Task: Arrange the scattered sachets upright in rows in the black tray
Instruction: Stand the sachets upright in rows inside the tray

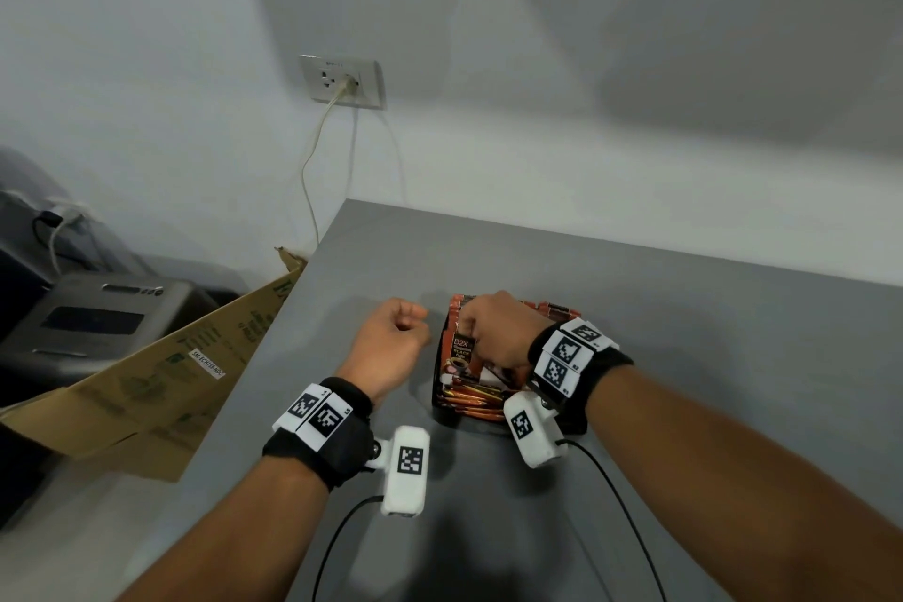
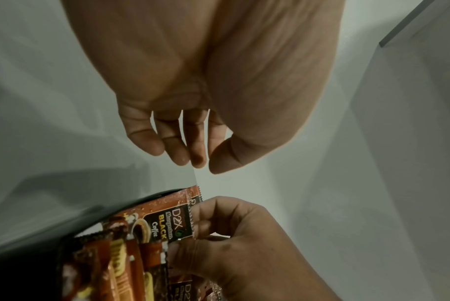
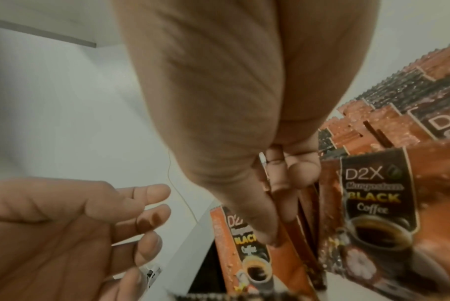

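The black tray stands on the grey table, packed with orange-brown coffee sachets. Some lean flat at the front, and others stand upright along the back. My right hand is over the tray and pinches one "D2X Black Coffee" sachet by its top edge between thumb and fingers. That sachet stands upright at the tray's left side. The right wrist view shows the same grip among the upright sachets. My left hand hovers just left of the tray, fingers loosely curled and empty.
A flattened cardboard box leans against the table's left edge. Beyond it stands a grey machine. On the wall behind is a socket with a cable hanging down. Black wrist-camera cables trail over the near table.
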`<state>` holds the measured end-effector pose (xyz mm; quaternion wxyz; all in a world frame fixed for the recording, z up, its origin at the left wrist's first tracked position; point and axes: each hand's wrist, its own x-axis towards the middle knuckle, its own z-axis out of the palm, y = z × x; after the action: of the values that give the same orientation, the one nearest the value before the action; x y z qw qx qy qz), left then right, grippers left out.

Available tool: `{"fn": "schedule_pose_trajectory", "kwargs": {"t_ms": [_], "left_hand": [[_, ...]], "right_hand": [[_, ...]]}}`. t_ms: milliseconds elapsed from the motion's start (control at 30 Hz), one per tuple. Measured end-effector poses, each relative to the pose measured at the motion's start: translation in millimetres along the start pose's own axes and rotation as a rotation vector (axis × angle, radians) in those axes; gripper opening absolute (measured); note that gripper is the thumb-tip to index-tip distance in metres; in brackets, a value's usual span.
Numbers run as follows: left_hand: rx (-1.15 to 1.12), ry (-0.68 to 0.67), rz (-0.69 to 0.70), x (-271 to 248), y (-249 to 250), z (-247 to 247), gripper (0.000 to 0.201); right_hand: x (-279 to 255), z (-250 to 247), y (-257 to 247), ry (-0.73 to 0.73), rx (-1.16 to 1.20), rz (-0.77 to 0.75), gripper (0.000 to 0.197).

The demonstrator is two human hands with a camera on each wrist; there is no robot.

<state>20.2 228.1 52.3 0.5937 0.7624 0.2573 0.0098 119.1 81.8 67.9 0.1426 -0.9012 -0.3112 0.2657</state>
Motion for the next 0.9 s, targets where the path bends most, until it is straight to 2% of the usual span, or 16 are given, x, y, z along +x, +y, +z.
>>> {"fn": "schedule_pose_trajectory", "kwargs": {"t_ms": [233, 500, 633, 733, 800, 900], "left_hand": [[0.006, -0.012, -0.007, 1, -2, 3, 0.021], [0.019, -0.032, -0.014, 2, 0, 6, 0.019], [0.023, -0.046, -0.022, 0, 0, 4, 0.018], [0.035, -0.045, -0.027, -2, -2, 2, 0.018], [0.046, -0.051, -0.026, -4, -4, 1, 0.018], [0.054, -0.066, -0.026, -6, -2, 4, 0.017]], "right_hand": [[4, 3, 1, 0.1, -0.146, -0.04, 0.015], [6, 5, 10, 0.143, -0.098, -0.068, 0.014], [-2, -5, 21, 0.198, -0.04, -0.02, 0.013], [-21, -23, 37, 0.238, 0.023, 0.088, 0.015], [-38, -28, 47, 0.21, -0.023, 0.143, 0.017], [-57, -23, 56, 0.129, -0.242, 0.128, 0.026]]}}
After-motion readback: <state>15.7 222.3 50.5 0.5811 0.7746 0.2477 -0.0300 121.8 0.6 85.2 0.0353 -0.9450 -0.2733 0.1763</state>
